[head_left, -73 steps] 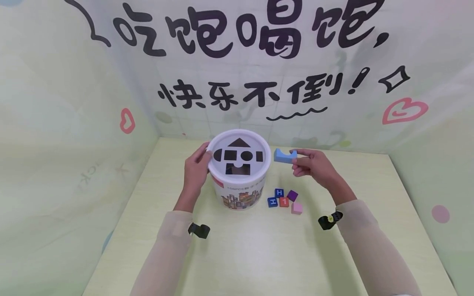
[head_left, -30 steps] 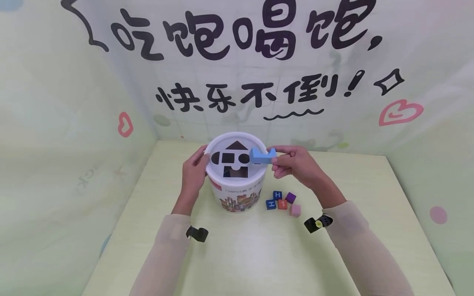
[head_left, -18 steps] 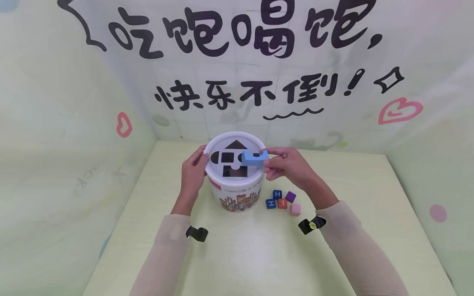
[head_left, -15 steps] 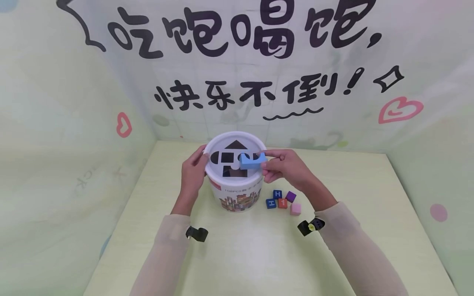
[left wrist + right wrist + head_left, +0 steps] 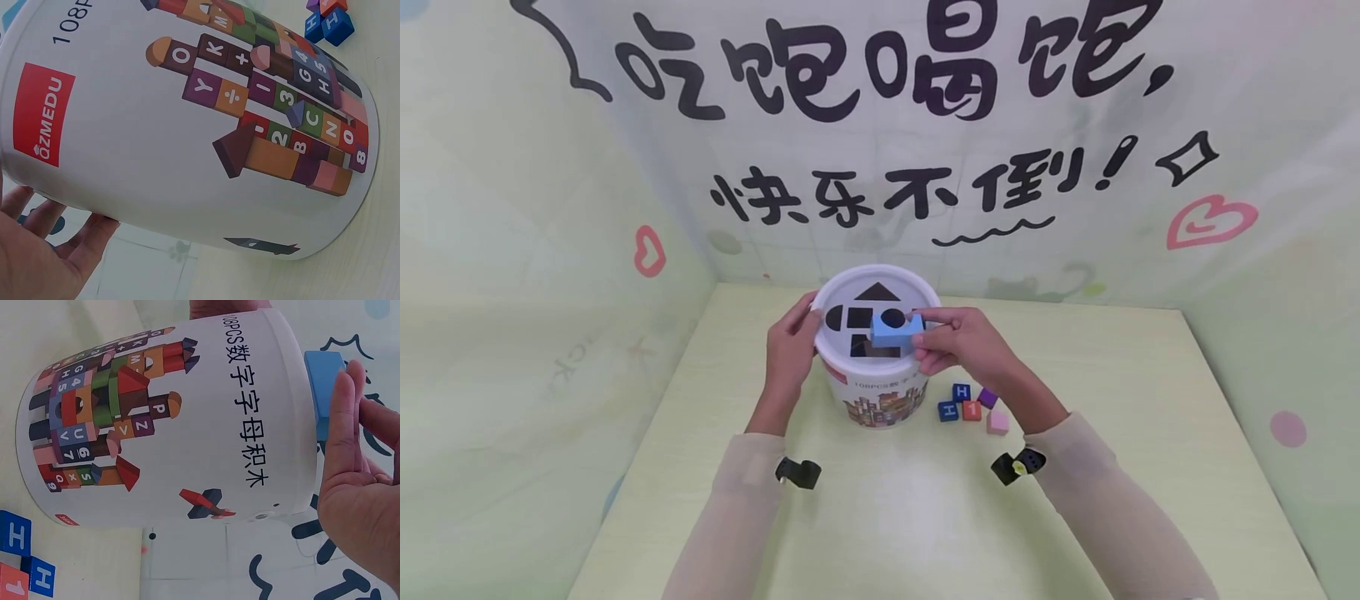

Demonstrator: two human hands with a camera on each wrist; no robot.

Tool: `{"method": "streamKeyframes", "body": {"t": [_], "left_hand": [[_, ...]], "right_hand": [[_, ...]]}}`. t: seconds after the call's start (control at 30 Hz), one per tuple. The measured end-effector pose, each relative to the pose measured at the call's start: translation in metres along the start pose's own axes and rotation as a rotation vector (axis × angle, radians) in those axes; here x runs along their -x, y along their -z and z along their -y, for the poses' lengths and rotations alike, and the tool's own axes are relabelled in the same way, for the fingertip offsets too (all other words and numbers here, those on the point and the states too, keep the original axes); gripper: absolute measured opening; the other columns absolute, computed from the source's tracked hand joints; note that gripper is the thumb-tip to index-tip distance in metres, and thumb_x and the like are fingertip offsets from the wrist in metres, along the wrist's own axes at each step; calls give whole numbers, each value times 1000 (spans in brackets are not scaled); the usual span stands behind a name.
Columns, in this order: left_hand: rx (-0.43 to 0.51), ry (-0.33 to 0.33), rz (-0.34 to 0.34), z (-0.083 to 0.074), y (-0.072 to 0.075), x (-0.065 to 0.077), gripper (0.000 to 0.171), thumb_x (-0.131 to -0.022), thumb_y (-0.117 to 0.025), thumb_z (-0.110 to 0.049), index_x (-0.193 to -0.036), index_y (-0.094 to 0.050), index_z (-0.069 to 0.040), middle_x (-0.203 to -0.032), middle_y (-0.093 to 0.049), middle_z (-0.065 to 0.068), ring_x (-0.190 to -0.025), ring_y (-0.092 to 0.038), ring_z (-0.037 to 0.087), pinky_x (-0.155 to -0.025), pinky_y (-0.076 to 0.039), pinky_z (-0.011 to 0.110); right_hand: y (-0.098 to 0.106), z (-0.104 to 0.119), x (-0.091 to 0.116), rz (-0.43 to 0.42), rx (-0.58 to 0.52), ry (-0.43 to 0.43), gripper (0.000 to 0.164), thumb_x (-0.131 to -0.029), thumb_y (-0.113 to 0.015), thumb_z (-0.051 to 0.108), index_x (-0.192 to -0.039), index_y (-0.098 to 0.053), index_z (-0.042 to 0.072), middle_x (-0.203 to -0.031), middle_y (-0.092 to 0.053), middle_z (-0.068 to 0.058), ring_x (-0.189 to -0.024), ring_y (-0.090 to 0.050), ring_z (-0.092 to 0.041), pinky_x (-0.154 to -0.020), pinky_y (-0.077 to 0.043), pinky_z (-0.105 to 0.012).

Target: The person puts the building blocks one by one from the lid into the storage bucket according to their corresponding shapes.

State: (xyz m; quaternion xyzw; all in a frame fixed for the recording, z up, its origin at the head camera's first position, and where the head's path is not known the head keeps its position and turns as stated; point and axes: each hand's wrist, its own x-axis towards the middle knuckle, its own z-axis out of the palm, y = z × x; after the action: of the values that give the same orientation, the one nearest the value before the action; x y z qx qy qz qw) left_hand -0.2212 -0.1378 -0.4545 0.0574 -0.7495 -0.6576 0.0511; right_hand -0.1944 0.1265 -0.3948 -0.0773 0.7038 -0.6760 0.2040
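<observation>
A white bucket (image 5: 880,367) printed with pictures of toy blocks stands upright on the table. Its lid (image 5: 844,289) has shaped holes: a triangle, a half circle, a square, a circle and others. My left hand (image 5: 792,346) grips the bucket at its left side, thumb up at the rim. Between thumb and fingers, my right hand (image 5: 966,340) pinches the right end of a light blue arch block (image 5: 892,337) with a round notch facing away. That block lies close over the lid, overlapping the notched hole (image 5: 860,347) in the head view. In the right wrist view the blue block (image 5: 322,378) shows beyond the rim.
Right of the bucket lie several small cubes: two blue ones with an H (image 5: 948,411), a red one with a 1 (image 5: 972,410), a purple one (image 5: 987,398) and a pink one (image 5: 997,423). A printed cloth wall (image 5: 880,242) rises behind.
My right hand has carried the blue arch block leftward from beside the bucket to over the lid, then slightly toward me above the notched hole. My left hand keeps its grip on the bucket.
</observation>
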Motion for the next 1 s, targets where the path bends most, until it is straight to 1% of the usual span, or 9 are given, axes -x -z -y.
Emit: {"method": "streamKeyframes", "body": {"t": [0.1, 0.23, 0.33, 0.6, 0.8, 1.0], "left_hand": [[0, 0, -6, 0, 0, 0, 37, -98, -54, -35, -133, -61, -30, -129, -64, 1, -106, -65, 19, -80, -59, 25], [-7, 3, -9, -1, 0, 1, 37, -98, -54, -35, -133, -60, -30, -129, -64, 1, -106, -65, 19, -80, -60, 26], [-12, 6, -6, -1, 0, 1, 37, -98, -53, -35, -134, -59, -31, -130, -63, 0, -106, -65, 19, -81, -59, 27], [-17, 9, -5, -1, 0, 2, 37, -98, -53, -36, -134, -59, -32, -130, -63, 0, -105, -66, 20, -80, -60, 26], [-19, 10, -5, -1, 1, 3, 37, -98, -53, -37, -134, -59, -32, -129, -63, 0, -104, -66, 20, -79, -60, 26], [-2, 2, 3, -1, 1, 3, 37, -98, -53, -36, -134, -59, -33, -129, -63, 0, -105, -66, 20, -79, -60, 26]], "right_hand": [[-3, 0, -1, -10, 10, 0, 47, -93, -65, 14, -136, -54, -1, -82, -68, -13, -67, -70, -20, -73, -62, -39], [-7, -1, -1, -23, 20, -13, 47, -93, -65, 16, -136, -54, 3, -85, -69, -15, -69, -71, -22, -75, -61, -40], [-11, -2, -2, -25, 5, -23, 46, -93, -65, 16, -137, -53, 5, -87, -69, -17, -70, -71, -23, -75, -61, -41], [-19, -6, -4, -35, -38, -43, 45, -92, -66, 14, -135, -55, 6, -86, -69, -17, -69, -71, -23, -74, -62, -41], [-24, -4, -4, -61, -20, -65, 47, -92, -66, 15, -136, -54, 6, -89, -70, -18, -71, -71, -25, -75, -62, -41], [-28, -1, -5, -82, -17, -99, 46, -92, -66, 15, -135, -54, 6, -89, -70, -18, -71, -71, -25, -76, -61, -42]]}}
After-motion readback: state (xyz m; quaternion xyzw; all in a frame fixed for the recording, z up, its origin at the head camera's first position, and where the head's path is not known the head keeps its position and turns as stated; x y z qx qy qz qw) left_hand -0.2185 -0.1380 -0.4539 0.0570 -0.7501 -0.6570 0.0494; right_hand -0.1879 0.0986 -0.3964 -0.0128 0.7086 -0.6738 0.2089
